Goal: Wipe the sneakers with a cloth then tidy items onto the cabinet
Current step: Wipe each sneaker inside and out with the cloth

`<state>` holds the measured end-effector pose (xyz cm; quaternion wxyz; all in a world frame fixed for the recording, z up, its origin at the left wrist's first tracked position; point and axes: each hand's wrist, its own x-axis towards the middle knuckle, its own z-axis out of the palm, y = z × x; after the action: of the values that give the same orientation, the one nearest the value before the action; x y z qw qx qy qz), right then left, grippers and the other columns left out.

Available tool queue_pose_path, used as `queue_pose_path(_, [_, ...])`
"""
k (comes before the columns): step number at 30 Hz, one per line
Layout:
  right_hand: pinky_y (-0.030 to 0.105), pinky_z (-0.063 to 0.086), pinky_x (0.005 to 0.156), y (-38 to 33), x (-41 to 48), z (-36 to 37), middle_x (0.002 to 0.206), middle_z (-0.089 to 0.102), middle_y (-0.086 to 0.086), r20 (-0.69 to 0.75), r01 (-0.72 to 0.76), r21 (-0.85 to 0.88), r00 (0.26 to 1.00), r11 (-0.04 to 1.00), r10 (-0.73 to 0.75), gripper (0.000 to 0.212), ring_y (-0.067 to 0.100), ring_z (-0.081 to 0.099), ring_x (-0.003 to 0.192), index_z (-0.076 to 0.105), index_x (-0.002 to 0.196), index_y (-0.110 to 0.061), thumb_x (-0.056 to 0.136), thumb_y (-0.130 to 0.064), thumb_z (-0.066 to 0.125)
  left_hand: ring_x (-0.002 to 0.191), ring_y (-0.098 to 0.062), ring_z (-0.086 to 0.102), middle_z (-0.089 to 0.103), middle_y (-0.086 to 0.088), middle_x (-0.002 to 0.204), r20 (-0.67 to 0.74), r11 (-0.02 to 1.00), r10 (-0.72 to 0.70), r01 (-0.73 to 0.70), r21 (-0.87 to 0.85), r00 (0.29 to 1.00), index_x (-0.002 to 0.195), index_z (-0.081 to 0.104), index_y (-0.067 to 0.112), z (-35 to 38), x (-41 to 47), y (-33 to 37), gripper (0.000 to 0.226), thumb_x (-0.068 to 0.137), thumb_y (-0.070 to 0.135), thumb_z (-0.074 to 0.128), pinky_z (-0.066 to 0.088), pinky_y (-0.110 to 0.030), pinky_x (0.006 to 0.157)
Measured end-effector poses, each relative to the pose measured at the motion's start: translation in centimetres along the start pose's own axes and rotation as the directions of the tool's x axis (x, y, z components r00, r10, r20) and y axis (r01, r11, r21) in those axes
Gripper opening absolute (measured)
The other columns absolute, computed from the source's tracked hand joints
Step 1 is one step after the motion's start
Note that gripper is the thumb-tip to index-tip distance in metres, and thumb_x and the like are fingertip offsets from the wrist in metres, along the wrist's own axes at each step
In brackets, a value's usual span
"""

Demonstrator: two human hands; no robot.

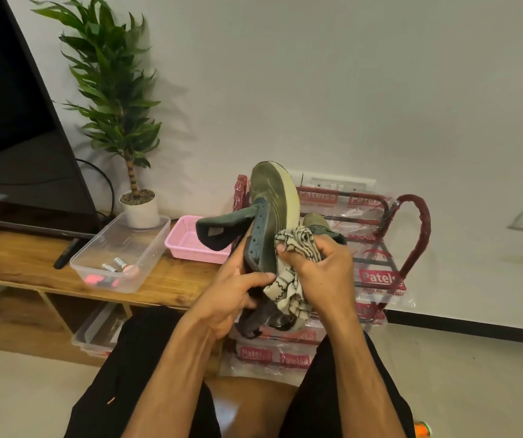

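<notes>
- Left hand (231, 298) gripped the sneaker (269, 213) by its heel, toe pointing up, above the lap.
- Right hand (320, 267) held the cloth (295, 263) bunched, pressed against the sneaker's side.

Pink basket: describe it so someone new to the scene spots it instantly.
Find the long wooden cabinet on the left, carrying the TV. On its top, past the potted plant and the clear tub, the pink basket sits at the right end, beside the held sneaker. It is the only pink, mesh-walled container; the tub next to it is transparent.
</notes>
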<state>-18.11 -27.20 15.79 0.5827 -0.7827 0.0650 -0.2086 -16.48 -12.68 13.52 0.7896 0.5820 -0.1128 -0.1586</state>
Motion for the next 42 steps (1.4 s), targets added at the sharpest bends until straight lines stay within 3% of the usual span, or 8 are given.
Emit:
queue_pose_path(6, [0.018, 0.050, 0.047, -1.3, 0.1, -3.4, 0.087, 0.072, -0.001, -0.060, -0.019, -0.141, 0.998, 0.990, 0.011, 0.007, 0.012, 0.069, 0.069, 0.074, 0.085, -0.020, 0.081, -0.021, 0.079, 0.103, -0.024, 0.070, 0.072, -0.011, 0.116, -0.121, 0.946, -0.024, -0.017, -0.325, 0.992, 0.135, 0.052, 0.014, 0.0, 0.2, -0.7, 0.048, 0.088, 0.006, 0.058, 0.060, -0.036, 0.079])
queue_pose_path(10, [0.009, 0.039, 0.043, -2.2, -0.2, -3.2, 0.088, 0.065, -0.002, -0.004, 0.051, -0.281, 0.999, 0.959, -0.054, 0.006, 0.005, 0.060, 0.062, 0.072, 0.084, -0.017, 0.081, -0.019, 0.078, 0.095, -0.023, 0.073, 0.073, -0.011, 0.114, -0.166, 0.908, -0.133, 0.053, -0.416, 0.977, 0.131, 0.058, 0.024, 1.2, 0.3, -2.3, 0.037, 0.094, 0.021, 0.058, 0.059, -0.037, 0.069])
queue_pose_path(13, [0.011, 0.039, 0.046, -2.2, -0.4, -2.9, 0.084, 0.061, -0.008, 0.044, 0.051, -0.364, 0.998, 0.930, -0.037, 0.011, 0.002, 0.057, 0.059, 0.070, 0.088, -0.016, 0.080, -0.022, 0.077, 0.108, -0.027, 0.069, 0.068, -0.009, 0.125, -0.150, 0.865, -0.168, 0.072, -0.497, 0.974, 0.140, 0.047, 0.038, 1.5, 0.7, -2.9, 0.044, 0.097, 0.032, 0.053, 0.058, -0.043, 0.078])
queue_pose_path(17, [0.036, 0.053, 0.057, -2.0, -0.8, -2.3, 0.087, 0.059, -0.010, 0.089, 0.056, -0.422, 0.996, 0.905, -0.020, 0.010, 0.010, 0.061, 0.064, 0.068, 0.079, -0.018, 0.080, -0.025, 0.075, 0.106, -0.022, 0.070, 0.068, -0.005, 0.126, -0.250, 0.918, -0.116, 0.007, -0.397, 0.961, 0.143, 0.039, 0.048, 1.3, 1.1, -2.7, 0.045, 0.101, 0.035, 0.048, 0.061, -0.037, 0.071])
queue_pose_path(23, [0.035, 0.051, 0.066, -1.4, -1.4, 0.1, 0.086, 0.055, -0.006, 0.072, 0.124, -0.420, 0.992, 0.899, -0.103, 0.002, 0.013, 0.058, 0.074, 0.068, 0.078, -0.021, 0.079, -0.021, 0.069, 0.120, -0.018, 0.061, 0.060, 0.003, 0.135, -0.385, 0.987, 0.110, -0.146, -0.065, 0.916, 0.139, 0.044, 0.048, 1.2, 2.4, -2.8, 0.038, 0.103, 0.037, 0.046, 0.053, -0.044, 0.098])
queue_pose_path(29, [0.037, 0.054, 0.067, -0.9, -0.5, 1.5, 0.086, 0.059, -0.002, 0.031, 0.095, -0.382, 0.996, 0.920, -0.089, 0.005, 0.014, 0.061, 0.072, 0.064, 0.076, -0.021, 0.080, -0.022, 0.065, 0.122, -0.006, 0.057, 0.062, 0.008, 0.132, -0.329, 0.944, 0.302, -0.231, 0.237, 0.895, 0.142, 0.045, 0.033, 1.5, 2.5, -3.4, 0.037, 0.105, 0.029, 0.042, 0.047, -0.037, 0.105])
queue_pose_path(34, [0.039, 0.050, 0.061, -0.3, -3.1, 1.2, 0.073, 0.057, -0.004, 0.144, 0.135, -0.405, 0.986, 0.904, -0.083, 0.017, 0.014, 0.056, 0.066, 0.056, 0.066, -0.015, 0.080, -0.020, 0.063, 0.119, -0.013, 0.059, 0.063, 0.005, 0.126, -0.419, 0.949, 0.286, -0.197, 0.245, 0.861, 0.136, 0.051, 0.029, 1.1, 3.6, -3.5, 0.033, 0.104, 0.026, 0.045, 0.048, -0.032, 0.099])
queue_pose_path(42, [0.036, 0.049, 0.073, 0.2, -0.8, 3.5, 0.086, 0.055, -0.003, -0.073, 0.128, -0.413, 0.982, 0.902, -0.173, 0.008, 0.016, 0.056, 0.077, 0.068, 0.083, -0.015, 0.082, -0.022, 0.066, 0.111, -0.003, 0.062, 0.067, 0.008, 0.121, -0.438, 0.957, 0.286, -0.234, 0.170, 0.852, 0.133, 0.056, 0.026, 1.7, 3.0, -2.8, 0.032, 0.105, 0.018, 0.044, 0.051, -0.021, 0.088])
